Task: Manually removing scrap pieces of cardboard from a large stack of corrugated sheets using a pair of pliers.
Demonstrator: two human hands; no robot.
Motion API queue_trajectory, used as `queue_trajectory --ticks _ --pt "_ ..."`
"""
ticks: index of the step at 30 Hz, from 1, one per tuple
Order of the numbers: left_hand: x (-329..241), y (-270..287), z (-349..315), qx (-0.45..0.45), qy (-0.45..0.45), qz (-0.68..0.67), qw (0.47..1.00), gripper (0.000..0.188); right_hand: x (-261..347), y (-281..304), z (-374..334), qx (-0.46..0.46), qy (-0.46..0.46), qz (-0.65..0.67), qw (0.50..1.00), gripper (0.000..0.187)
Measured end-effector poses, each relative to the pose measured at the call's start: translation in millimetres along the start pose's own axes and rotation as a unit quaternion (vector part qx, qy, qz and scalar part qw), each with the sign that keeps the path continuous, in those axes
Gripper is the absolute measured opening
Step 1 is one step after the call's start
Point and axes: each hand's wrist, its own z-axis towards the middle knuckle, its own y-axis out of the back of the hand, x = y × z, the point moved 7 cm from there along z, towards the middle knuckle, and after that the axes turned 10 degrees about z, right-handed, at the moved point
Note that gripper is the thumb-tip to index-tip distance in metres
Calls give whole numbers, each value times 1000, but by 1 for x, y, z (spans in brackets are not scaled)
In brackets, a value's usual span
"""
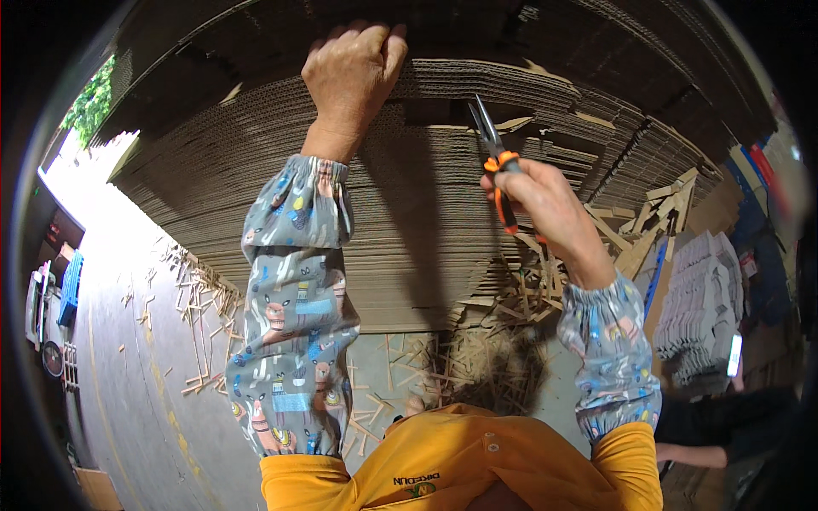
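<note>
1. Your left hand [354, 72] is curled over the top edge of the tall stack of flat cardboard sheets [409, 221], fingers hooked out of sight behind the uppermost sheets. If you pull there while the stack is uneven, the top sheets could slide toward you; the edges on the right side already sit ragged and stepped.
2. Your right hand [545, 209] is closed in a fist around the orange handles of the long-nose pliers [494, 153]. The thin tips point up at the stack face and seem near or touching it, and they look nearly closed; I cannot tell whether they pinch anything.
3. The tips sit just below and to the right of your left hand. A slip upward along the cardboard edge could drive them toward your left wrist or the patterned sleeve [294, 341].
4. Cardboard strips and offcuts [477, 366] lie scattered on the floor under your arms and along the stack's foot. Stepping on those loose strips could shift your footing while both hands are raised.
5. A second, paler pile of folded pieces [699, 307] stands well apart, at your right.
</note>
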Motion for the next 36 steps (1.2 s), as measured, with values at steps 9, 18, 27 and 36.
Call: queue_trajectory --ticks 9,18,27,36 --pt "9 4 -10 -32 -21 22 999 28 -10 -34 -3 -66 45 136 988 26" --pt "7 10 -4 -39 -23 36 998 26 -25 -37 6 -75 67 145 984 23" --pt "-11 20 -4 -54 -47 21 997 27 -37 -34 -6 -64 41 187 979 19" --pt "-15 25 -1 -30 -36 55 997 28 -185 -56 -109 37 -139 78 987 19"
